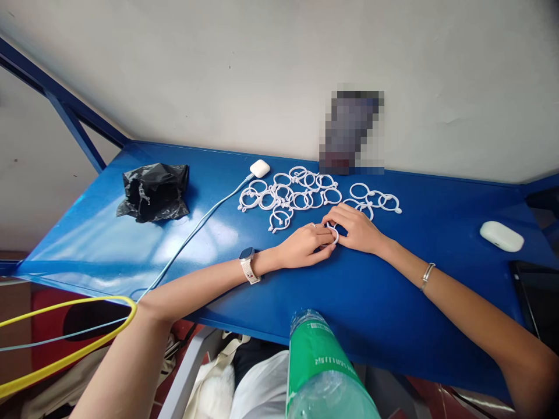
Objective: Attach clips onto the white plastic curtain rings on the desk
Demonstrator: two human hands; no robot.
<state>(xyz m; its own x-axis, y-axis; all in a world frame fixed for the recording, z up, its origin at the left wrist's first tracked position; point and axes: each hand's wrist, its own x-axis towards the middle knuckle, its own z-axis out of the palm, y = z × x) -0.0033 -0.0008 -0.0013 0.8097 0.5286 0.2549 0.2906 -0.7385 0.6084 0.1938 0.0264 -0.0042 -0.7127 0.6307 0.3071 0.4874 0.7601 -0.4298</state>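
Both of my hands meet over the blue table around one white plastic curtain ring [335,235]. My left hand [303,244], with a watch on its wrist, has its fingers closed on the ring from the left. From the right, my right hand [357,228] pinches the ring's upper side; a bracelet sits on that forearm. Fingers hide part of the ring. Just beyond my hands lies a loose spread of similar white rings [301,201], some overlapping. A smaller group of rings [379,201] lies behind my right hand.
A crumpled black plastic bag [155,192] lies at the left. A white charger [260,169] trails a pale blue cable [192,233] across the table [227,297]. A green-labelled bottle [323,366] stands near me. At right are a white earbud case [502,236] and a black device [535,297].
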